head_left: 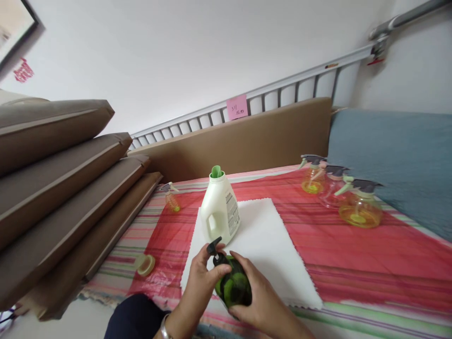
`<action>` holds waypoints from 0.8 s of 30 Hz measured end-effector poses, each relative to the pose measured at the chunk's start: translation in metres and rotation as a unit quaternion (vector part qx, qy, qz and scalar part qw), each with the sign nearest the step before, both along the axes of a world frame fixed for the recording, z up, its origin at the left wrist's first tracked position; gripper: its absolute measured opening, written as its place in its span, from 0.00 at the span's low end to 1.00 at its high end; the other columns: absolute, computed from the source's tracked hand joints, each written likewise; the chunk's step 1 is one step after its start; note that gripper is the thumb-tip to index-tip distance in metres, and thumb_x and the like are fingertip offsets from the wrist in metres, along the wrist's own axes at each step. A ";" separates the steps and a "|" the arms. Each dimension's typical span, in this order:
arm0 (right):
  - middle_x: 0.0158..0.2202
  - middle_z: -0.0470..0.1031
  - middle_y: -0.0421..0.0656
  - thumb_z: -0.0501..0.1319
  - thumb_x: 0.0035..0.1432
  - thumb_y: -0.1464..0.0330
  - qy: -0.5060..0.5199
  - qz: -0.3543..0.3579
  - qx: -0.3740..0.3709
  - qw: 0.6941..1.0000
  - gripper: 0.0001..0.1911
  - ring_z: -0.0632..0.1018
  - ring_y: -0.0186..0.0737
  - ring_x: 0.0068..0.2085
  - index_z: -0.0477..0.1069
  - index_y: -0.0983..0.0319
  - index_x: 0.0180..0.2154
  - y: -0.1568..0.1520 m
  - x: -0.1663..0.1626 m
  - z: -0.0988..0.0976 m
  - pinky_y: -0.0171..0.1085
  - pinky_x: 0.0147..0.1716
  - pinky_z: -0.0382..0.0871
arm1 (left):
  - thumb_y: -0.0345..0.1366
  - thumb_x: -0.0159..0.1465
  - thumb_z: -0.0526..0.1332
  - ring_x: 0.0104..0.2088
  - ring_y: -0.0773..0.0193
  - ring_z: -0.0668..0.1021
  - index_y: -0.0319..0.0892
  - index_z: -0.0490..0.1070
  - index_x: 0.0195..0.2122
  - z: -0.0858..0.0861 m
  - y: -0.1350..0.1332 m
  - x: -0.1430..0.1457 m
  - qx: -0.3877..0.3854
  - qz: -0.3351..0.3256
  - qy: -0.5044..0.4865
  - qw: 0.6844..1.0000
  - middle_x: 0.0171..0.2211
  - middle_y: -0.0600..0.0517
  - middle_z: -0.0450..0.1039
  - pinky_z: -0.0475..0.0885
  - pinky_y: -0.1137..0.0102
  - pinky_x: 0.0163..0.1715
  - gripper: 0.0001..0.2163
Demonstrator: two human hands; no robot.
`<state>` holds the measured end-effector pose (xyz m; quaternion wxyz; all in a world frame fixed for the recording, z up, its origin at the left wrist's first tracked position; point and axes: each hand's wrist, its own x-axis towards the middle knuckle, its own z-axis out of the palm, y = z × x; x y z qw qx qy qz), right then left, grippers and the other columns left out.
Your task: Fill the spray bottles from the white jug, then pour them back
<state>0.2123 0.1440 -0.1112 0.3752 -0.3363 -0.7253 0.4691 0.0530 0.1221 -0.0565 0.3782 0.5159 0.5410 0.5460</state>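
Observation:
My right hand [259,294] wraps round the body of a small dark green spray bottle [235,286] lying tilted over the near edge of a white cloth [268,245]. My left hand [203,278] pinches the bottle's black trigger head [216,252] at the neck. Just beyond stands a pale green detergent jug [219,209] with its cap off and spout showing.
A loose pale cap [145,264] lies at the left on the red plastic sheet [353,254]. Three clear spray bottles [358,207] with yellow liquid stand at the right, a small one [171,197] at the back left. Stacked brown cushions [63,188] fill the left.

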 end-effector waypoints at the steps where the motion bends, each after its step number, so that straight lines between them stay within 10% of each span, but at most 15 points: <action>1: 0.57 0.63 0.47 0.62 0.35 0.76 -0.002 -0.001 -0.003 1.000 0.46 0.65 0.48 0.56 0.52 0.57 0.58 0.000 0.001 0.002 0.47 0.57 0.57 | 0.39 0.50 0.69 0.44 0.55 0.74 0.44 0.74 0.44 0.002 -0.001 -0.001 -0.014 -0.033 -0.016 0.999 0.41 0.48 0.76 0.67 0.63 0.47 0.20; 5: 0.58 0.63 0.45 0.61 0.34 0.78 0.021 0.027 -0.013 0.999 0.46 0.64 0.48 0.57 0.53 0.56 0.58 -0.001 0.003 0.012 0.46 0.57 0.57 | 0.38 0.51 0.68 0.47 0.53 0.73 0.43 0.74 0.45 0.005 -0.003 -0.007 -0.061 -0.120 -0.073 0.988 0.44 0.48 0.76 0.65 0.61 0.50 0.19; 12: 0.57 0.63 0.47 0.62 0.36 0.75 -0.012 -0.008 0.008 1.000 0.45 0.65 0.49 0.56 0.53 0.58 0.58 -0.001 0.001 0.004 0.47 0.57 0.58 | 0.35 0.44 0.72 0.39 0.55 0.75 0.41 0.75 0.35 -0.003 0.001 0.000 0.000 0.048 0.023 0.999 0.32 0.51 0.76 0.67 0.64 0.44 0.15; 18: 0.57 0.63 0.46 0.62 0.35 0.76 -0.009 0.013 -0.001 1.000 0.45 0.65 0.49 0.57 0.54 0.56 0.58 -0.002 0.004 0.009 0.47 0.57 0.58 | 0.37 0.54 0.66 0.49 0.53 0.73 0.45 0.73 0.46 0.000 -0.004 -0.006 -0.050 -0.099 -0.080 0.991 0.45 0.48 0.75 0.66 0.61 0.49 0.17; 24: 0.57 0.63 0.47 0.63 0.36 0.75 -0.024 0.002 -0.007 1.000 0.46 0.65 0.48 0.57 0.52 0.58 0.59 -0.002 0.002 0.004 0.47 0.57 0.58 | 0.39 0.47 0.70 0.43 0.52 0.74 0.41 0.75 0.41 -0.002 -0.002 -0.005 -0.014 0.009 0.043 0.999 0.37 0.47 0.77 0.67 0.61 0.47 0.19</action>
